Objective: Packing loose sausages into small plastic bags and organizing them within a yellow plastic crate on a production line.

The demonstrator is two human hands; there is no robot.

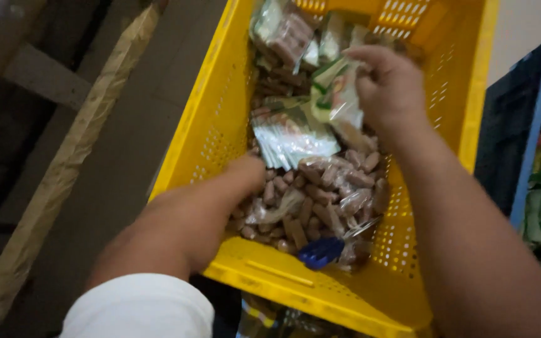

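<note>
Packing step, I judge: the right hand [388,84], upper centre, grips a clear plastic packet [339,94] over the yellow perforated plastic crate [220,119]. The left hand [245,175], mid-frame, digs into loose brown sweets [327,188]; its grip I cannot tell. Next calls for filling that packet.

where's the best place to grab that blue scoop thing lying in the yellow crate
Probably the blue scoop's rounded blue end, coming from above: it lies exposed on top of the brown pieces near the yellow crate's front wall, while its clear part is half buried.
</note>
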